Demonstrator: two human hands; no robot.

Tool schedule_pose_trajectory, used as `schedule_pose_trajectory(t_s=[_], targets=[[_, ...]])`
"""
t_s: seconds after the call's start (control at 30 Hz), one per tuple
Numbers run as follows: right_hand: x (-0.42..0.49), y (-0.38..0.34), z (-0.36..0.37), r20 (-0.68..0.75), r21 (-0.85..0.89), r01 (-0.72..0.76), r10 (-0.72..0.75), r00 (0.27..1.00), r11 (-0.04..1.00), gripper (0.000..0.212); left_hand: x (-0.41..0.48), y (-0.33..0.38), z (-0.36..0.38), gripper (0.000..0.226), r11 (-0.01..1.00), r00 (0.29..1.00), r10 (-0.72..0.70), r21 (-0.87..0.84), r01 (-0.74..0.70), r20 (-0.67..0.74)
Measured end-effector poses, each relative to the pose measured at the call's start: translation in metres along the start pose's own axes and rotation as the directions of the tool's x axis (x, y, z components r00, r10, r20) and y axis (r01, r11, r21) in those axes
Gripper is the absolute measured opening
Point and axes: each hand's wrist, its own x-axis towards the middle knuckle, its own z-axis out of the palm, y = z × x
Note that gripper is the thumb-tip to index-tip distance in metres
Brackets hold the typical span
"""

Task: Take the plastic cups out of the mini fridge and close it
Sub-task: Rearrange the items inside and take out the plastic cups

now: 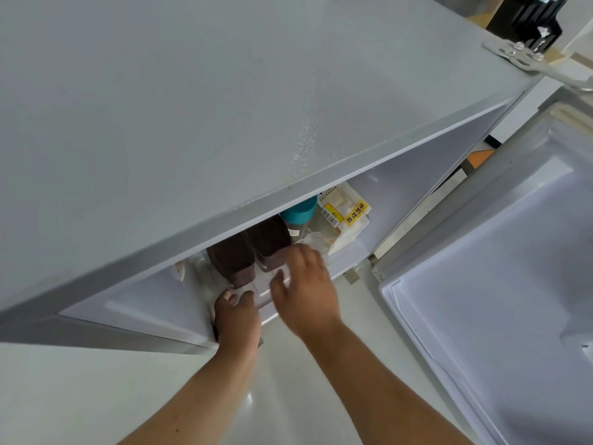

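At the front edge of the fridge shelf, the left hand pinches a clear cup while the right hand hovers spread, so lifting the cups out should come next.

Likely a lab or office corner: grey mini fridge, glossy pale floor, black metal bracket behind.

I see both hands, left hand and right hand, reaching into the open mini fridge beside two dark bottles.
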Motion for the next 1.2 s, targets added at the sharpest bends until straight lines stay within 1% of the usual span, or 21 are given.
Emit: schedule_pose_trajectory(t_s=[0.03, 0.07, 0.13, 0.17, 0.2, 0.23, 0.3, 0.37, 0.4, 0.47, 0.5, 0.53, 0.63, 0.8, 0.87, 0.93, 1.0, 1.13, 1.2], targets=[[-0.002, 0.010, -0.005, -0.062, -0.017, -0.066, 0.065, 0.996, 0.998, 0.030, -0.002, 0.001, -0.001, 0.030, 0.998, 0.997, -0.050, -0.030, 0.052, 0.052], [-0.002, 0.021, -0.009, -0.091, -0.046, -0.125, 0.121, 0.989, 0.991, 0.033, -0.002, 0.002, -0.001, 0.024, 0.995, 0.992, -0.088, -0.030, 0.091, 0.088], [0.003, 0.040, -0.017, -0.072, -0.114, -0.194, 0.187, 0.980, 0.974, 0.045, -0.005, 0.003, 0.000, 0.011, 0.994, 0.978, -0.110, 0.029, 0.106, 0.178], [0.007, 0.048, -0.021, -0.041, -0.137, -0.205, 0.201, 0.979, 0.969, 0.052, -0.006, 0.004, 0.001, 0.009, 0.994, 0.966, -0.091, 0.077, 0.075, 0.242], [0.012, 0.055, -0.024, 0.000, -0.161, -0.203, 0.206, 0.979, 0.966, 0.059, -0.007, 0.004, 0.004, 0.011, 0.991, 0.949, -0.063, 0.135, 0.022, 0.309], [0.017, 0.060, -0.027, 0.050, -0.195, -0.187, 0.200, 0.979, 0.963, 0.066, -0.009, 0.004, 0.007, 0.013, 0.972, 0.930, -0.027, 0.227, -0.061, 0.366], [0.027, 0.067, -0.029, 0.149, -0.269, -0.122, 0.166, 0.975, 0.955, 0.073, -0.009, 0.008, 0.012, 0.015, 0.870, 0.892, 0.083, 0.404, -0.283, 0.445], [0.035, 0.072, -0.028, 0.217, -0.317, -0.068, 0.143, 0.966, 0.946, 0.075, -0.009, 0.014, 0.017, 0.013, 0.753, 0.849, 0.172, 0.490, -0.440, 0.500], [0.038, 0.073, -0.028, 0.242, -0.329, -0.057, 0.143, 0.960, 0.943, 0.074, -0.008, 0.016, 0.019, 0.016, 0.696, 0.831, 0.203, 0.520, -0.494, 0.518], [0.042, 0.075, -0.026, 0.275, -0.340, -0.055, 0.155, 0.949, 0.939, 0.073, -0.006, 0.020, 0.022, 0.028, 0.584, 0.806, 0.250, 0.580, -0.568, 0.537], [0.042, 0.076, -0.025, 0.281, -0.341, -0.055, 0.157, 0.947, 0.939, 0.072, -0.005, 0.022, 0.024, 0.035, 0.539, 0.797, 0.265, 0.602, -0.589, 0.543], [0.043, 0.076, -0.024, 0.281, -0.338, -0.055, 0.156, 0.947, 0.940, 0.072, -0.005, 0.024, 0.025, 0.042, 0.514, 0.790, 0.278, 0.610, -0.603, 0.547], [0.041, 0.076, -0.023, 0.273, -0.329, -0.054, 0.150, 0.950, 0.943, 0.070, -0.006, 0.028, 0.031, 0.052, 0.499, 0.777, 0.298, 0.604, -0.621, 0.554], [0.036, 0.074, -0.029, 0.203, -0.322, -0.037, 0.107, 0.973, 0.946, 0.066, -0.010, 0.028, 0.036, 0.055, 0.507, 0.772, 0.337, 0.588, -0.631, 0.538], [0.032, 0.073, -0.035, 0.173, -0.313, -0.024, 0.082, 0.981, 0.949, 0.065, -0.012, 0.027, 0.039, 0.056, 0.487, 0.764, 0.360, 0.591, -0.643, 0.535], [0.025, 0.072, -0.041, 0.134, -0.310, -0.007, 0.051, 0.990, 0.951, 0.065, -0.013, 0.027, 0.043, 0.058, 0.444, 0.743, 0.393, 0.596, -0.669, 0.542], [0.016, 0.072, -0.048, 0.091, -0.295, -0.007, 0.035, 0.995, 0.955, 0.064, -0.014, 0.027, 0.048, 0.062, 0.361, 0.707, 0.434, 0.611, -0.705, 0.559], [-0.008, 0.079, -0.059, 0.045, -0.273, -0.051, 0.066, 0.997, 0.961, 0.064, -0.014, 0.029, 0.057, 0.073, 0.086, 0.611, 0.507, 0.669, -0.738, 0.608], [-0.019, 0.084, -0.062, 0.033, -0.267, -0.091, 0.103, 0.994, 0.959, 0.064, -0.011, 0.031, 0.063, 0.078, -0.001, 0.589, 0.498, 0.680, -0.733, 0.636]])
